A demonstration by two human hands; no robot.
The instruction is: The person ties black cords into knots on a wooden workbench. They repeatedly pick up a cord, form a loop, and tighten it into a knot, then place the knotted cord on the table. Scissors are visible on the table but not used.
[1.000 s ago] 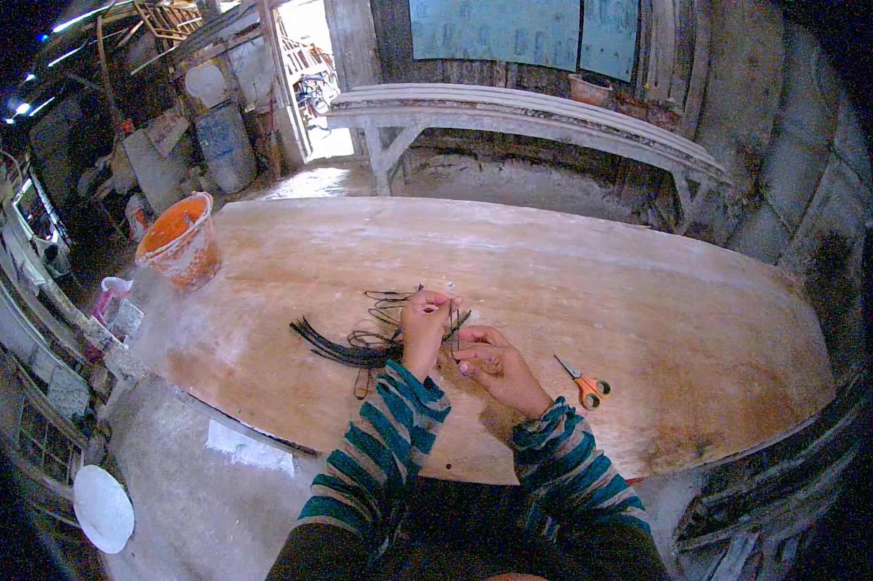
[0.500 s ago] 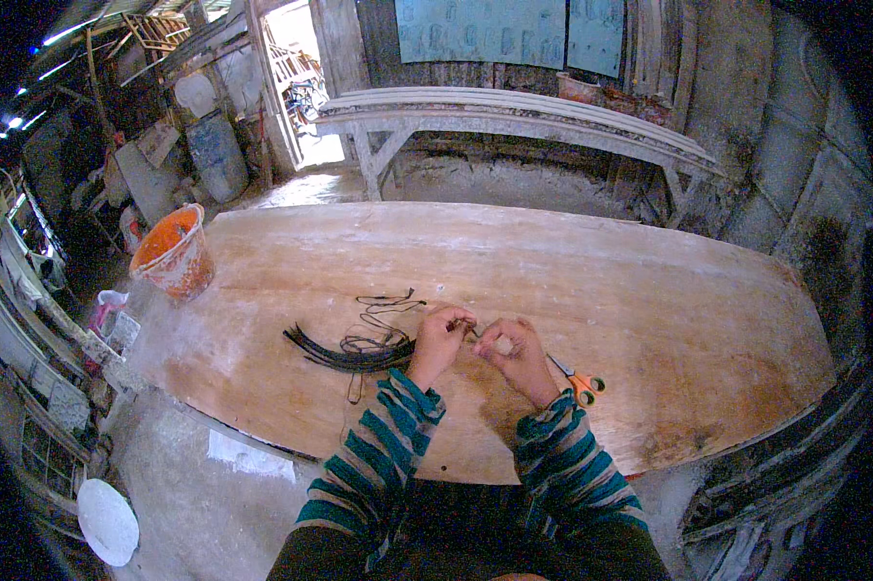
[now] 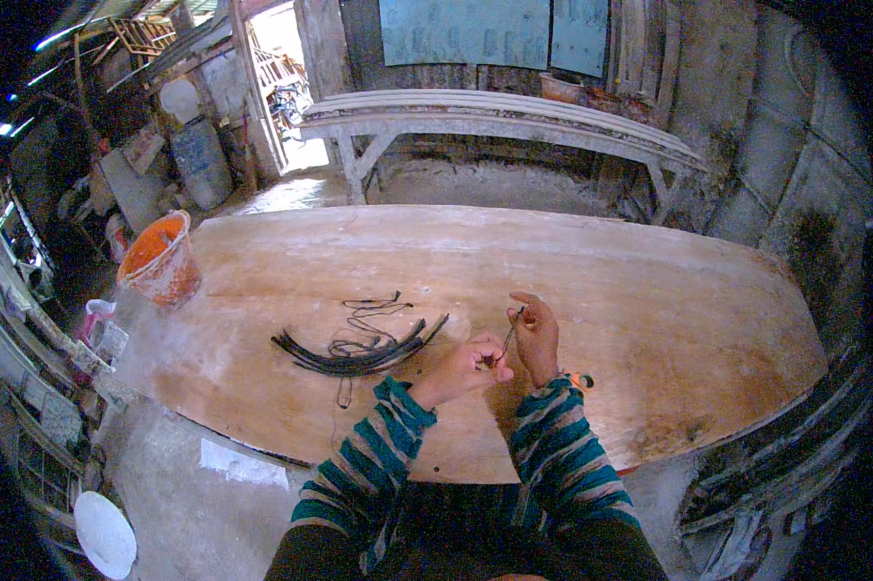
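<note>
A short dark cord (image 3: 509, 336) runs between my two hands above the wooden table. My left hand (image 3: 468, 370) pinches its lower end. Higher and to the right, my right hand (image 3: 537, 334) holds the upper end at the fingertips. A bundle of black cords (image 3: 354, 362) lies on the wood left of my left hand, its strands side by side. Behind the bundle, a thin dark string (image 3: 373, 308) is spread in loose loops. Scissors with orange handles (image 3: 582, 381) rest beside my right wrist, mostly hidden by my right hand and sleeve.
The plywood table (image 3: 649, 300) has rounded ends. On its left end stands an orange bucket (image 3: 161, 259) smeared with white. A long white bench (image 3: 494, 118) runs behind it. A white round lid-like disc (image 3: 106, 535) is at the lower left, near the floor.
My right hand has moved up and my left hand down and right, stretching the cord between them. The right end of the black bundle has come into view; the scissors are more covered.
</note>
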